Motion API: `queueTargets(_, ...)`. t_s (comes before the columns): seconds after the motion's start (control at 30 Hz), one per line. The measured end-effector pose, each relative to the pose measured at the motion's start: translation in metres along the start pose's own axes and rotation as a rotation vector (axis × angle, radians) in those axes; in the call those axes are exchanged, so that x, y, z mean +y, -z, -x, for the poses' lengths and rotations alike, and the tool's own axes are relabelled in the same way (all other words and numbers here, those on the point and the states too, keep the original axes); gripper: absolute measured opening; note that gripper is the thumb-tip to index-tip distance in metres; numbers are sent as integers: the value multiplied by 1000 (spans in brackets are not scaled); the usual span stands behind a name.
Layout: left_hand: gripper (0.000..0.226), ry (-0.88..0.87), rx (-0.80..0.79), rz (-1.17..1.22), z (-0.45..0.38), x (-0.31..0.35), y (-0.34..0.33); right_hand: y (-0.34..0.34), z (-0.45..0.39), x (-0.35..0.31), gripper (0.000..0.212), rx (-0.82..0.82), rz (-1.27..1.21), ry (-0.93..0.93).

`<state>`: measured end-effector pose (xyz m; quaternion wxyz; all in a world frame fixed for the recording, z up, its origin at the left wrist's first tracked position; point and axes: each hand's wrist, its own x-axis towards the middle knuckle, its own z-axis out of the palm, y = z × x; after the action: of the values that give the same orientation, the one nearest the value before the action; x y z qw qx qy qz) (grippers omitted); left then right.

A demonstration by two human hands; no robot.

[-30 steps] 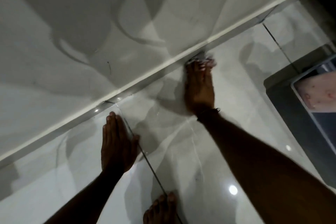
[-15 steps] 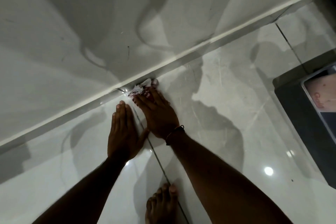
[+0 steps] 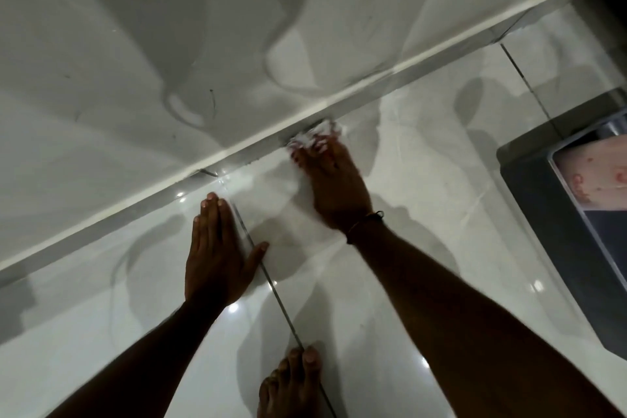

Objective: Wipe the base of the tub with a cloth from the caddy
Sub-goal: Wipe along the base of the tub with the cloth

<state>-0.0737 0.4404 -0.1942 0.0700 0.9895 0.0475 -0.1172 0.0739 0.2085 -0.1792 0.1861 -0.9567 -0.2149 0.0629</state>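
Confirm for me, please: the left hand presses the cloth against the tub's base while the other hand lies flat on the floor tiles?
Not quite: in the head view the right hand presses the cloth against the tub's base; the left hand lies flat on the floor tiles.

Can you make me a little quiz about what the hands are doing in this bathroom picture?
1. True or false: the left hand lies flat on the floor.
2. Which hand presses the cloth? A) left B) right C) both
3. Fill in: the cloth sits on the floor against the base of the ____.

Key: 1 true. 2 B, the right hand. 3 tub.
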Motion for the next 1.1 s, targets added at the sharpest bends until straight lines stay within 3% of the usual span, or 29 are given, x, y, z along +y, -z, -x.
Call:
queueTargets(0.17, 106, 24, -23, 8, -3, -1, -1, 47, -14, 102, 62, 27, 115, -137)
queueTargets(0.3, 108, 25, -14, 12, -2, -1, -4, 80, -28, 162, 55, 153, 171, -282)
queueTargets(0.6, 111, 61, -73, -1, -7, 3, 1, 112, -61, 236, 61, 128, 190, -601)
queueTargets(0.83, 110, 62, -91, -21, -6, 2, 1, 106, -65, 214, 70, 125, 277, -599)
queueTargets(0.93, 107, 42, -73, -27, -4, 2, 3, 82, -45, 160, 63, 80, 279, -475)
queueTargets(1.1, 104, 20, -32, -20, -3, 5, 2, 20, -5, 24, 61, 76, -9, -234)
